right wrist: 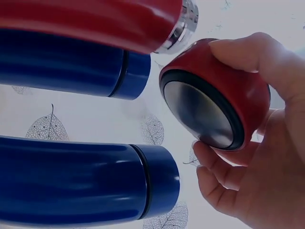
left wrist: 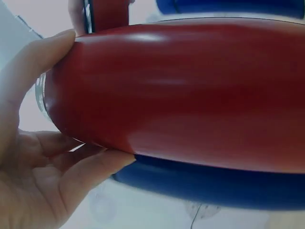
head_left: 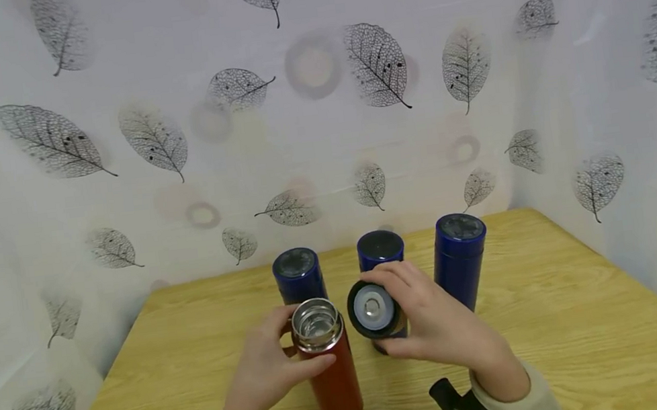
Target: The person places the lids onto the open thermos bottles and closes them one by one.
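A red thermos bottle stands upright near the front of the table, its steel mouth uncovered. My left hand grips it just below the steel neck, thumb across the front; the left wrist view shows the fingers around its red body. Just right of the mouth, my right hand holds the bottle's lid tilted, its pale inner side facing the head camera. The right wrist view shows the lid's red side and dark round top between thumb and fingers. Lid and bottle are apart.
Three blue thermos bottles with lids on stand behind: one on the left, one in the middle partly hidden by my right hand, one on the right. A leaf-patterned curtain borders the wooden table.
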The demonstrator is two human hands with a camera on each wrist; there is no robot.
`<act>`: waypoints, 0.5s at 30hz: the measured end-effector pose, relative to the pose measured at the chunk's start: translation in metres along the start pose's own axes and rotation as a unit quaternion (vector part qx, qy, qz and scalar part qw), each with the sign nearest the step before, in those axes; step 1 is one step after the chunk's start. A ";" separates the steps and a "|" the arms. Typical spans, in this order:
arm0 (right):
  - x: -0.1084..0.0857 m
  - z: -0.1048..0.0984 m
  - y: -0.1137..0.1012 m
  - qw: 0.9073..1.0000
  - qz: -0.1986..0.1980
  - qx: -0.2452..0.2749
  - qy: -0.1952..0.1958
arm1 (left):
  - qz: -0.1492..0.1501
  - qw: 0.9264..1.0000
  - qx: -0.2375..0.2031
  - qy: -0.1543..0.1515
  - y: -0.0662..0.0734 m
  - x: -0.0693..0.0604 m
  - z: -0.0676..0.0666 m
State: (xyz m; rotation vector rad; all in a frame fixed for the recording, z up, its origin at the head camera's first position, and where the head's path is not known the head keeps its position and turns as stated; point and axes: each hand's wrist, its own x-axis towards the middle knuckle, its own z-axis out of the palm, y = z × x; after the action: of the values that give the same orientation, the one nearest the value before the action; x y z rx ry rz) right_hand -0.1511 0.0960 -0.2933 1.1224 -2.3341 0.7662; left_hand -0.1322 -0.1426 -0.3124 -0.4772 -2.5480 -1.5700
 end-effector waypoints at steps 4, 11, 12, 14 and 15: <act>0.000 -0.002 0.001 1.000 -0.010 -0.007 0.006 | 0.022 1.000 0.004 -0.008 0.002 0.002 0.010; 0.000 -0.004 0.001 0.999 -0.015 0.029 0.029 | 0.039 0.999 -0.002 -0.027 0.002 0.006 0.018; 0.000 -0.003 0.000 0.998 -0.017 0.044 0.032 | 0.041 0.999 -0.008 -0.032 0.002 0.006 0.019; 0.000 -0.002 -0.001 0.996 -0.022 0.081 0.036 | 0.046 0.998 -0.016 -0.042 0.002 0.006 0.022; 0.001 -0.001 -0.002 0.994 -0.024 0.098 0.037 | 0.047 0.998 -0.019 -0.045 0.002 0.006 0.023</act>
State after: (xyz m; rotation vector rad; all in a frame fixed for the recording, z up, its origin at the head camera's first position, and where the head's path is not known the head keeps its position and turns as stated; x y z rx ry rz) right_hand -0.1496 0.0951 -0.2919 1.2046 -2.1998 1.0207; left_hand -0.1357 -0.1202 -0.3201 -0.6765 -2.5228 -1.6025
